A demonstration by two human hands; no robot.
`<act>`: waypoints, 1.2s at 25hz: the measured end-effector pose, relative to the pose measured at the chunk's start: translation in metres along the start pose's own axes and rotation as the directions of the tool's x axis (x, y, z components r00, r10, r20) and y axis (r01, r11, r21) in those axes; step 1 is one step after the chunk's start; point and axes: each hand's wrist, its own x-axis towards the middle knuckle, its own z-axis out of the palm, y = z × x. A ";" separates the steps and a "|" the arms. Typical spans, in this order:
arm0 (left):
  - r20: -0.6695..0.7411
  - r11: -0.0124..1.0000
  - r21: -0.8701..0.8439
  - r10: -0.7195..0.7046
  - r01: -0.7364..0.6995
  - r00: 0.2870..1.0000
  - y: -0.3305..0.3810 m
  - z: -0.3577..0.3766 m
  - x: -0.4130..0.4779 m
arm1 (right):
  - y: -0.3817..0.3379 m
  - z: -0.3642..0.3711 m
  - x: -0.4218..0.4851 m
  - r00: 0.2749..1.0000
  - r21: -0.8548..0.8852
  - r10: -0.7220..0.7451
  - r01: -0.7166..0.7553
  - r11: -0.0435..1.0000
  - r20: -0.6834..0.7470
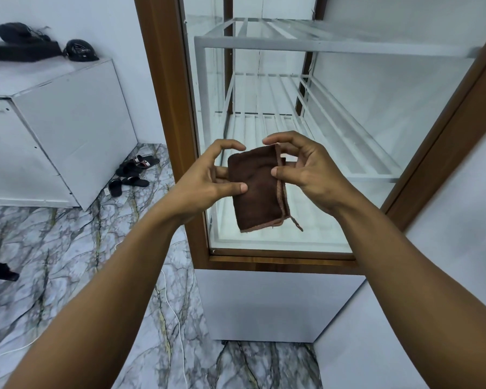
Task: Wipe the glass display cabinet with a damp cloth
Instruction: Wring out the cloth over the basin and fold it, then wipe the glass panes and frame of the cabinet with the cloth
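soft brown cloth held folded in front of the glass cabinet

the cloth (257, 189) is a dark brown, nappy piece with a lighter stitched hem, folded into a rough rectangle and held in the air just in front of the glass display cabinet (348, 141), not touching it. it looks light and limp: the lower corner droops and a loose thread hangs from the hem. being soft, it should mould to flat glass easily, but it will flop or unfold unless gripped across the fold; a flat palm behind a folded pad seems the best hold for wiping. whether it is damp cannot be told.

the left hand (208, 175) pinches the left edge, thumb on the front face and fingers behind, the index finger curled free above. the right hand (303, 169) is partly closed on the right hem, thumb pressing the edge, the upper fingers arched loosely over the top corner.

the cabinet has smooth clear panes, hard and likely fragile, so pressure should be even. its frame is wood-grain brown, the base plain white, and inside are white slatted metal shelves (334, 43), all bare. the floor (68, 248) is glossy veined marble, with dark sandals (135, 171) lying near a white box-like unit (68, 130).
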 end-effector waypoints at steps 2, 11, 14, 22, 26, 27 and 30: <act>-0.020 1.000 -0.016 0.018 -0.018 1.000 0.003 -0.001 0.001 | 0.002 0.000 0.000 0.997 -0.008 0.007 -0.008 1.000 -0.075; -0.135 0.895 0.438 0.164 -0.090 0.977 0.022 0.000 0.009 | -0.014 -0.003 0.004 0.996 -0.177 0.085 -0.090 0.980 -0.036; -0.127 0.908 0.404 0.175 -0.110 0.976 0.030 -0.003 0.013 | -0.026 -0.004 0.006 0.996 -0.298 0.091 -0.094 0.950 -0.024; -0.083 0.764 0.635 0.213 -0.113 0.974 0.045 -0.009 0.017 | -0.035 -0.006 0.014 0.985 -0.504 -0.148 0.081 0.860 -0.093; -0.130 0.768 0.619 0.306 -0.164 0.943 0.060 -0.012 0.030 | -0.043 -0.007 0.022 0.946 -0.467 -0.249 0.127 0.875 -0.210; -0.159 0.791 0.590 0.310 -0.162 0.937 0.065 -0.012 0.034 | -0.044 -0.007 0.026 0.923 -0.463 -0.283 0.138 0.876 -0.260; -0.256 0.834 0.522 0.353 -0.179 0.900 0.082 -0.008 0.050 | -0.049 -0.001 0.040 0.771 -0.605 -0.540 0.262 0.752 -0.338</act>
